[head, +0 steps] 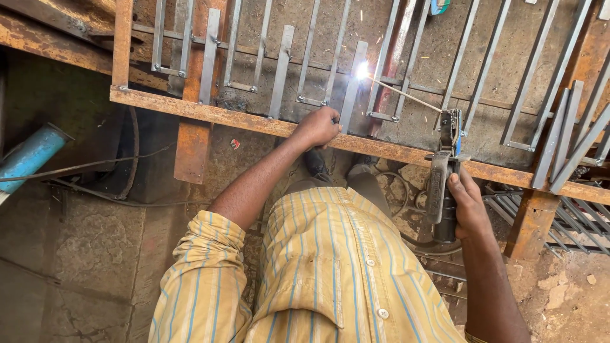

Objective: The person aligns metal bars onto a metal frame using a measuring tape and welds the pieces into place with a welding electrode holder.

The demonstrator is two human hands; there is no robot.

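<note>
My right hand (pixel 469 204) grips a dark welding electrode holder (pixel 443 184), whose thin rod (pixel 406 95) slants up and left to a bright white arc (pixel 362 70) on a flat steel bar (pixel 351 89). That bar belongs to a grille of grey steel strips (pixel 279 70) lying across a rusty angle-iron frame (pixel 210 114). Closed on the lower end of the bar, my left hand (pixel 316 127) rests at the frame's front rail. My striped yellow shirt fills the lower middle.
A blue pipe (pixel 28 155) lies at the left on the concrete floor, with dark cables (pixel 95 166) trailing past it. More steel strips (pixel 572 146) lean at the right over a rusty leg (pixel 530 222). A cable loops under the frame near my feet (pixel 316 162).
</note>
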